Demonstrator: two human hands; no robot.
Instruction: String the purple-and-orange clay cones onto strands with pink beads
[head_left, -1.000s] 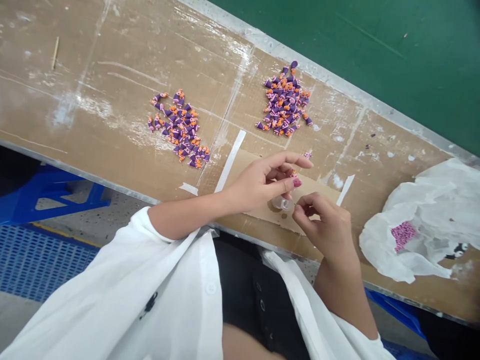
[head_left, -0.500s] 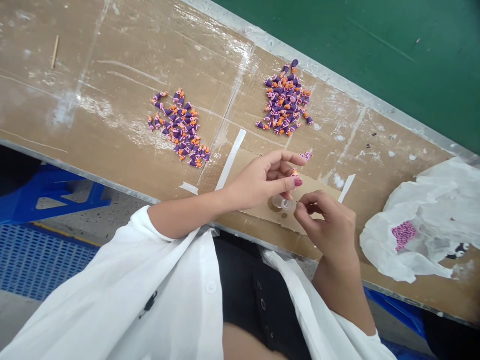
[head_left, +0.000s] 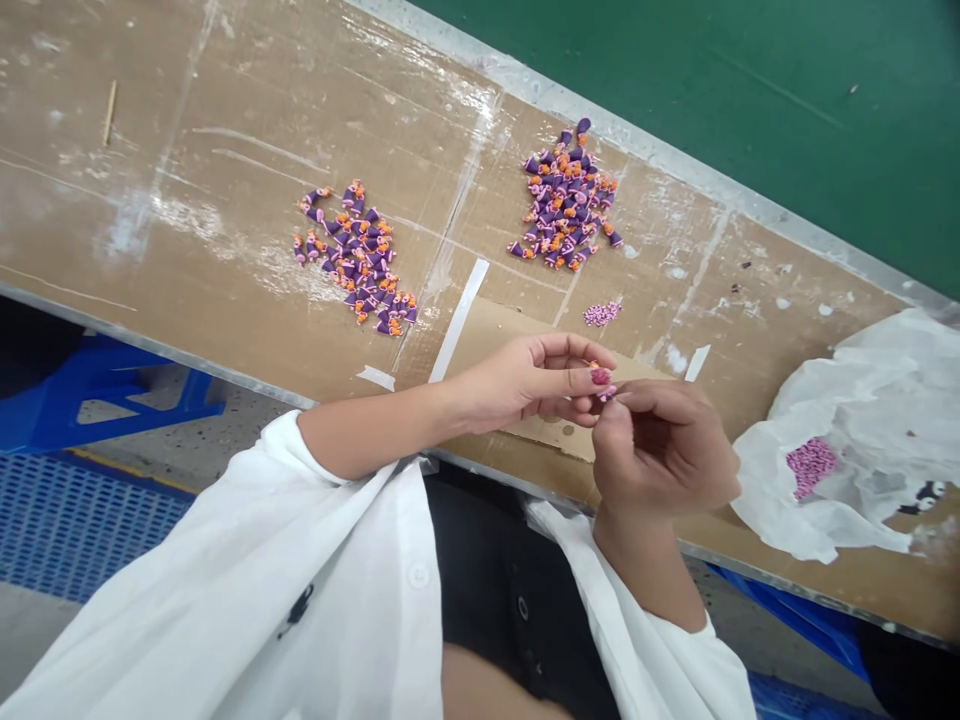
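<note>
My left hand [head_left: 536,385] pinches a tiny purple and orange piece [head_left: 600,372] between thumb and forefinger, just above the near edge of the worktable [head_left: 187,200]. My right hand [head_left: 664,445] is curled, its fingertips meeting the left hand's at that piece; what it holds is too small to make out. Two heaps of the same small purple and orange pieces lie on the table: one to the left [head_left: 356,255] and one further back [head_left: 566,200]. A little cluster of pink beads [head_left: 601,314] sits just beyond my hands.
A crumpled white plastic sheet [head_left: 862,440] with a mound of pink beads [head_left: 811,464] lies at the right. A cardboard patch [head_left: 495,335] and white tape strips lie under my hands. A thin wooden stick [head_left: 110,110] rests far left. Green surface behind, blue crates below.
My right hand has risen from the table to meet my left fingertips. My left hand dropped slightly, uncovering the pink bead cluster. The small clear cap seen between the hands is now hidden.
</note>
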